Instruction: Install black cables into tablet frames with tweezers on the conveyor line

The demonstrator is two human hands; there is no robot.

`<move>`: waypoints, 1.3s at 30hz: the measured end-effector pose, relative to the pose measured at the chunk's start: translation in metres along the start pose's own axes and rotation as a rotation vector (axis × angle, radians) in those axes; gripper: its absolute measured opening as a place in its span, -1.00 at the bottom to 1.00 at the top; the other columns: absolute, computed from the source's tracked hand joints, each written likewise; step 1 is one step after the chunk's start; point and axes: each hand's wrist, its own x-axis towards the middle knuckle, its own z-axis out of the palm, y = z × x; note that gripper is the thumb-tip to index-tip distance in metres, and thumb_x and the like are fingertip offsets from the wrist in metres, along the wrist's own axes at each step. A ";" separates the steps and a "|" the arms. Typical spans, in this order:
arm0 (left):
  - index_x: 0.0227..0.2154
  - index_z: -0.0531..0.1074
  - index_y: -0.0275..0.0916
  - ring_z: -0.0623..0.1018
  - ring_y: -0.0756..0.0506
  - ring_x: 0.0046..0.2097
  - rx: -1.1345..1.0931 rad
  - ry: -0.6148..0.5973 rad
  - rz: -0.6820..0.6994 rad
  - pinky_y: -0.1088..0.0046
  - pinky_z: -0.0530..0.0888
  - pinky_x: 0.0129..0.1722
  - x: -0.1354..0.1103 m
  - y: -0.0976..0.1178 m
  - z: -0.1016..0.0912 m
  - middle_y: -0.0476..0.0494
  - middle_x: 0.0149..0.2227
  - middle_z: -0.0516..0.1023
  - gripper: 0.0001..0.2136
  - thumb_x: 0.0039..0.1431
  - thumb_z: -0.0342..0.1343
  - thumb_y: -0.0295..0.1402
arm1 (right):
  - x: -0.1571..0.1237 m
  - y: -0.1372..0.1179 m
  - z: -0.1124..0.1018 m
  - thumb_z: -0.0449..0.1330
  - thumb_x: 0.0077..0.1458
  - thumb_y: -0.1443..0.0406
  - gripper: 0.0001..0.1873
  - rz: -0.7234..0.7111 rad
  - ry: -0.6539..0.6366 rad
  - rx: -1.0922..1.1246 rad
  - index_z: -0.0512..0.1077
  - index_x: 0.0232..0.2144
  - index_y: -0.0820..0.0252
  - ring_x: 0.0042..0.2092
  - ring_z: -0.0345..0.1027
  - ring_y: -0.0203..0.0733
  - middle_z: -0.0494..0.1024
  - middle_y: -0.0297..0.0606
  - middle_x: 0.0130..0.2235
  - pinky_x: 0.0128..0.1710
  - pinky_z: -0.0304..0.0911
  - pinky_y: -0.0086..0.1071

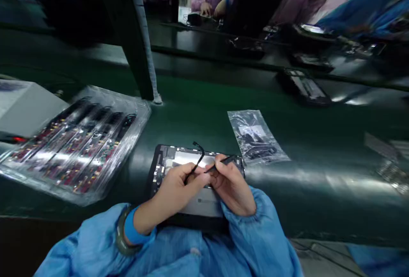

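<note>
Blue-sleeved left hand pinches thin black cable; right hand grips slim black tool; brace wrists on open dark tablet.

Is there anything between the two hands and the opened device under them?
Nothing visible. The left hand, pinching a thin black cable, and the right hand, holding a black tool, lie directly over the opened device.
</note>
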 end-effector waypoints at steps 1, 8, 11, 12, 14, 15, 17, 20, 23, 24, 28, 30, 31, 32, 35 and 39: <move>-0.41 0.44 -0.37 0.35 -0.06 -0.40 -0.004 0.000 0.010 0.44 0.26 -0.39 0.000 0.000 0.000 -0.15 -0.47 0.39 -0.64 0.05 0.06 -0.08 | 0.000 0.000 0.001 0.38 -0.03 0.26 -0.65 0.000 0.007 0.005 0.24 -0.39 0.20 -0.38 0.47 -0.36 0.54 -0.35 -0.40 -0.37 0.44 -0.57; -0.34 0.43 -0.34 0.38 -0.07 -0.37 -0.025 0.005 0.106 0.47 0.25 -0.43 -0.003 -0.003 0.002 -0.17 -0.41 0.44 -0.72 0.12 0.05 -0.17 | -0.002 0.000 0.003 0.38 -0.03 0.29 -0.70 -0.003 -0.046 0.051 0.30 -0.37 0.18 -0.39 0.49 -0.35 0.57 -0.37 -0.39 -0.35 0.44 -0.60; -0.32 0.44 -0.35 0.38 -0.05 -0.39 -0.014 -0.008 0.157 0.49 0.24 -0.46 -0.006 -0.003 0.002 -0.18 -0.40 0.46 -0.74 0.15 0.06 -0.20 | -0.002 -0.001 0.001 0.37 -0.02 0.28 -0.72 -0.001 -0.079 0.054 0.31 -0.36 0.17 -0.39 0.50 -0.33 0.57 -0.37 -0.39 -0.38 0.44 -0.60; -0.33 0.44 -0.35 0.36 -0.02 -0.42 -0.004 -0.011 0.169 0.50 0.23 -0.47 -0.006 -0.003 0.002 -0.16 -0.43 0.45 -0.75 0.15 0.06 -0.21 | -0.002 -0.001 0.001 0.37 -0.02 0.28 -0.72 0.003 -0.085 0.055 0.31 -0.36 0.17 -0.39 0.50 -0.33 0.56 -0.38 -0.39 -0.38 0.44 -0.60; -0.35 0.44 -0.36 0.29 0.02 -0.49 0.014 -0.008 0.196 0.52 0.20 -0.51 -0.007 -0.001 0.002 -0.10 -0.49 0.40 -0.77 0.16 0.06 -0.25 | -0.002 -0.001 0.001 0.36 -0.01 0.27 -0.73 0.013 -0.095 0.059 0.31 -0.36 0.17 -0.39 0.50 -0.33 0.56 -0.39 -0.40 -0.37 0.45 -0.59; -0.35 0.44 -0.36 0.26 0.04 -0.51 0.016 0.000 0.214 0.53 0.19 -0.53 -0.007 0.000 0.002 -0.08 -0.51 0.38 -0.78 0.16 0.06 -0.26 | -0.002 -0.001 0.001 0.36 -0.01 0.28 -0.73 0.016 -0.102 0.062 0.31 -0.35 0.17 -0.39 0.50 -0.34 0.56 -0.39 -0.40 -0.36 0.45 -0.59; -0.36 0.44 -0.36 0.23 0.07 -0.53 0.011 0.012 0.255 0.56 0.17 -0.55 -0.008 0.002 0.002 -0.03 -0.53 0.34 -0.81 0.16 0.06 -0.31 | -0.002 -0.001 0.001 0.34 0.02 0.29 -0.75 0.014 -0.126 0.069 0.32 -0.35 0.17 -0.37 0.50 -0.35 0.57 -0.39 -0.39 -0.34 0.45 -0.59; -0.36 0.44 -0.34 0.23 0.08 -0.53 0.002 0.010 0.313 0.58 0.18 -0.54 -0.010 0.003 0.002 0.00 -0.53 0.31 -0.85 0.18 0.06 -0.35 | -0.003 -0.002 0.001 0.33 0.04 0.29 -0.78 0.002 -0.169 0.068 0.32 -0.35 0.17 -0.35 0.50 -0.36 0.57 -0.39 -0.38 -0.33 0.44 -0.59; -0.31 0.44 -0.33 0.29 0.06 -0.48 -0.006 0.005 0.345 0.58 0.24 -0.48 -0.010 0.001 0.002 -0.03 -0.47 0.38 -0.87 0.20 0.06 -0.36 | -0.003 -0.002 0.001 0.31 0.06 0.28 -0.79 -0.014 -0.192 0.057 0.32 -0.34 0.16 -0.35 0.50 -0.36 0.57 -0.38 -0.37 -0.32 0.44 -0.58; -0.30 0.44 -0.33 0.31 0.05 -0.46 -0.009 0.004 0.350 0.57 0.26 -0.46 -0.010 0.001 0.002 -0.05 -0.45 0.41 -0.87 0.20 0.06 -0.37 | -0.003 -0.002 0.001 0.31 0.07 0.29 -0.80 -0.021 -0.198 0.055 0.33 -0.34 0.16 -0.35 0.50 -0.37 0.57 -0.38 -0.36 -0.31 0.44 -0.57; -0.29 0.44 -0.34 0.30 0.05 -0.47 -0.031 -0.018 0.339 0.56 0.26 -0.47 -0.010 0.000 0.001 -0.06 -0.45 0.40 -0.85 0.21 0.05 -0.35 | -0.004 -0.001 0.001 0.28 0.11 0.30 -0.84 -0.043 -0.222 0.047 0.33 -0.32 0.16 -0.34 0.49 -0.38 0.57 -0.37 -0.35 -0.29 0.44 -0.56; -0.31 0.44 -0.35 0.26 0.06 -0.50 -0.038 -0.022 0.327 0.56 0.23 -0.50 -0.010 0.000 0.000 -0.03 -0.49 0.36 -0.83 0.21 0.05 -0.33 | -0.004 -0.001 0.001 0.28 0.11 0.30 -0.84 -0.049 -0.223 0.044 0.33 -0.33 0.16 -0.33 0.49 -0.39 0.57 -0.38 -0.35 -0.29 0.44 -0.57; -0.32 0.44 -0.36 0.25 0.07 -0.51 -0.036 -0.022 0.322 0.56 0.22 -0.51 -0.010 0.000 0.000 -0.02 -0.51 0.34 -0.83 0.21 0.05 -0.33 | -0.004 -0.001 0.001 0.28 0.10 0.31 -0.84 -0.051 -0.221 0.042 0.33 -0.33 0.16 -0.33 0.49 -0.39 0.57 -0.38 -0.35 -0.29 0.44 -0.57; -0.33 0.44 -0.36 0.24 0.06 -0.51 -0.034 -0.019 0.317 0.56 0.22 -0.51 -0.010 0.000 0.000 -0.02 -0.52 0.33 -0.82 0.21 0.05 -0.32 | -0.005 -0.001 0.001 0.28 0.10 0.31 -0.83 -0.053 -0.217 0.041 0.33 -0.33 0.16 -0.33 0.49 -0.40 0.57 -0.38 -0.35 -0.29 0.44 -0.57; -0.35 0.44 -0.37 0.26 0.05 -0.51 -0.029 -0.014 0.294 0.54 0.20 -0.52 -0.009 0.000 0.000 -0.05 -0.51 0.35 -0.80 0.20 0.05 -0.30 | -0.005 -0.001 0.001 0.31 0.07 0.30 -0.80 -0.054 -0.195 0.032 0.32 -0.33 0.15 -0.35 0.48 -0.40 0.57 -0.40 -0.36 -0.30 0.45 -0.56; -0.40 0.41 -0.36 0.26 0.04 -0.52 -0.050 -0.020 0.252 0.53 0.19 -0.54 -0.009 0.000 0.001 -0.07 -0.53 0.35 -0.78 0.18 0.04 -0.27 | -0.005 0.000 0.002 0.36 -0.01 0.27 -0.71 -0.044 -0.134 0.012 0.29 -0.35 0.15 -0.37 0.47 -0.40 0.55 -0.42 -0.39 -0.34 0.43 -0.60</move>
